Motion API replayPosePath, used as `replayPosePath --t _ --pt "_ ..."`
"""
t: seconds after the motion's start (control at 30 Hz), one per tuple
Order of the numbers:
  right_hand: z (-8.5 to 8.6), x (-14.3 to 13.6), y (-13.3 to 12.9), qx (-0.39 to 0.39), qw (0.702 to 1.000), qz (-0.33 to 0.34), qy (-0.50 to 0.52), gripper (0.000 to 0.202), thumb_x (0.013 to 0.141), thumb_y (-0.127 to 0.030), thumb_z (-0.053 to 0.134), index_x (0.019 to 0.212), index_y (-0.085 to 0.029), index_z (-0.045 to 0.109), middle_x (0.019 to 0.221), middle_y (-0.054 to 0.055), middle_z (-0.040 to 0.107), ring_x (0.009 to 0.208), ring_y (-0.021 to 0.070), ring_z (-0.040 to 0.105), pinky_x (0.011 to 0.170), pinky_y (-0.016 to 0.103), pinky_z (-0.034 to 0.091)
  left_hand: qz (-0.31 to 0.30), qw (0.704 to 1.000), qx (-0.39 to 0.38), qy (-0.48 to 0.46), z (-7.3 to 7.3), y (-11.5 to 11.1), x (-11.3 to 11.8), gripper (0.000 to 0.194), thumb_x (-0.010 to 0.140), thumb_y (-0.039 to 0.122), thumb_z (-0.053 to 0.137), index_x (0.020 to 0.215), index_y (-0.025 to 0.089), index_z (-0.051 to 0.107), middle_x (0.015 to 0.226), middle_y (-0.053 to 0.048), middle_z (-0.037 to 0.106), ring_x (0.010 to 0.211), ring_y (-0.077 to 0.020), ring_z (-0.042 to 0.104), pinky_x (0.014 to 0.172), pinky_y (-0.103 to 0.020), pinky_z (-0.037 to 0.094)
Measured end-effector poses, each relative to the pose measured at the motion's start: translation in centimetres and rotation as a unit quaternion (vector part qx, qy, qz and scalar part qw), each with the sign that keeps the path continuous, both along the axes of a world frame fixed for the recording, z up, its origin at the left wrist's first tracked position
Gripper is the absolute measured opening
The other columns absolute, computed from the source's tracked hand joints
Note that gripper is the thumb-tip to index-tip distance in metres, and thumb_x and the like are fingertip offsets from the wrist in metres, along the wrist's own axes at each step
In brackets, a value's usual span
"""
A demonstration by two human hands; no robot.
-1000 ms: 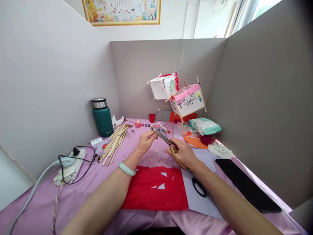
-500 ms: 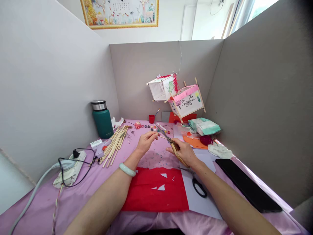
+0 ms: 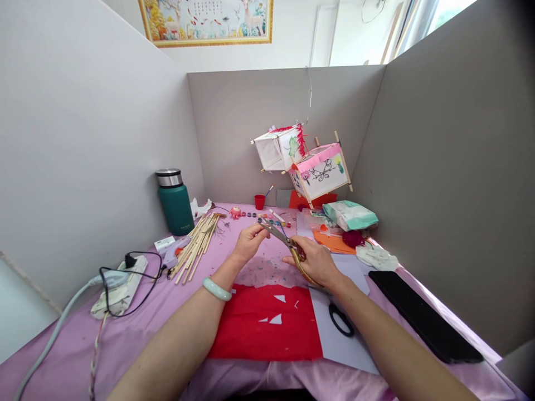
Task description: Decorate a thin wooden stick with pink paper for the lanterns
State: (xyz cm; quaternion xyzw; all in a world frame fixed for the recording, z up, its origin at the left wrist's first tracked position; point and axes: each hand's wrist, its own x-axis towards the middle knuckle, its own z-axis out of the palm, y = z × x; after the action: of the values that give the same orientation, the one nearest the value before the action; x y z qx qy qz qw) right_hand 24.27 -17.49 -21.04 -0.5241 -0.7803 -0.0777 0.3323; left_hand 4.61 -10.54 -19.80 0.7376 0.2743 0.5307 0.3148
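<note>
My left hand point(image 3: 251, 243) is closed in a pinch over the table, its fingertips at the scissors' blades. What it pinches is too small and too covered to make out now. Gold-handled scissors point(image 3: 277, 232) are in my right hand point(image 3: 314, 259), whose fingers wrap around the handles. Their blades point up and left. Below my hands lies a red sheet point(image 3: 267, 340) with several white paper scraps point(image 3: 276, 319) on it. A second pair of scissors with black handles point(image 3: 341, 320) rests on white paper point(image 3: 346, 351), partly under my right forearm.
Wooden sticks point(image 3: 196, 250) and a green bottle point(image 3: 175, 203) stand left, near a power strip point(image 3: 121, 292). Two paper lanterns point(image 3: 281, 149) point(image 3: 324, 172) hang at the back. A red cup point(image 3: 259, 201), paint pots point(image 3: 254, 215), a wipes pack point(image 3: 350, 215) and a black phone point(image 3: 424, 314) are around.
The scissors' tips have moved left and slightly down onto my left fingertips. The thin pale strip that stuck out from my left fingers no longer shows. My left hand has hardly moved.
</note>
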Motion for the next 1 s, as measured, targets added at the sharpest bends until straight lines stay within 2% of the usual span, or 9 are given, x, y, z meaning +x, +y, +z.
replayPosePath --t 0.13,0.4,0.7,1.0 --pt "0.07 -0.24 -0.06 -0.001 1.0 0.003 0.006 0.045 0.073 -0.051 0.06 0.107 -0.022 0.055 0.092 0.004 0.065 0.074 0.0182 0.059 0.061 0.027 0.039 0.003 1.0 0.006 0.001 -0.02 0.04 -0.07 0.023 0.08 0.031 0.05 0.067 0.014 0.059 0.069 -0.002 0.056 0.068 -0.0118 0.05 0.066 -0.024 0.04" --pt "-0.24 -0.24 0.16 -0.024 0.998 0.036 0.046 0.032 0.076 -0.049 0.057 0.091 -0.021 0.058 0.07 0.0 0.062 0.057 0.014 0.052 0.053 0.024 0.036 0.004 1.0 0.013 -0.013 0.0 -0.03 0.04 0.019 0.078 0.028 0.052 0.067 0.015 0.061 0.068 -0.001 0.057 0.07 -0.0124 0.051 0.069 -0.024 0.041" --pt "-0.12 -0.16 0.21 -0.012 1.0 0.005 0.008 0.044 0.075 -0.051 0.058 0.107 -0.022 0.053 0.094 0.005 0.064 0.076 0.0189 0.059 0.062 0.027 0.039 0.011 0.999 0.019 0.026 -0.22 0.2 -0.11 0.025 0.082 0.03 0.047 0.066 0.015 0.058 0.068 -0.001 0.056 0.068 -0.0117 0.05 0.067 -0.024 0.04" --pt "0.18 -0.57 -0.27 -0.035 0.999 0.008 0.006 0.039 0.075 -0.05 0.056 0.102 -0.022 0.053 0.087 0.003 0.063 0.07 0.0168 0.056 0.059 0.026 0.038 0.021 0.998 0.053 0.039 -0.21 0.28 -0.22 0.027 0.083 0.033 0.046 0.066 0.015 0.058 0.068 -0.002 0.056 0.07 -0.0124 0.052 0.069 -0.024 0.041"
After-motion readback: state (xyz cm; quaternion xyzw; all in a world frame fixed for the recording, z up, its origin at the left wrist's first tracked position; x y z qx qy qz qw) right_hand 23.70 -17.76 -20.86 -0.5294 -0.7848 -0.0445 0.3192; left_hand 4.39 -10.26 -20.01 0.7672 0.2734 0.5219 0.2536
